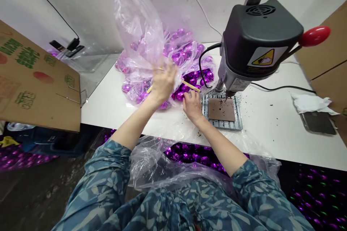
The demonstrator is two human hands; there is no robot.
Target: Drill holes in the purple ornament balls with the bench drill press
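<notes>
A clear plastic bag [139, 25] full of shiny purple faceted balls [180, 56] lies on the white table, its loose top standing up. My left hand [164, 81] is at the gathered part of the bag; motion smears its fingers, so its grip is unclear. A thin yellow strip [190, 85] runs from under the left hand towards my right hand [193, 106]. The right hand's fingers are bent and closed at the strip's free end, beside the bag's lower right side.
A bench drill press [262, 39] with a red-knobbed handle stands right of the bag. Under it, a brown board [221, 109] lies on a metal base [238, 124] among dark shavings. Farther right is a phone [318, 122] under white tissue [311, 104]. A cardboard box [40, 83] stands left.
</notes>
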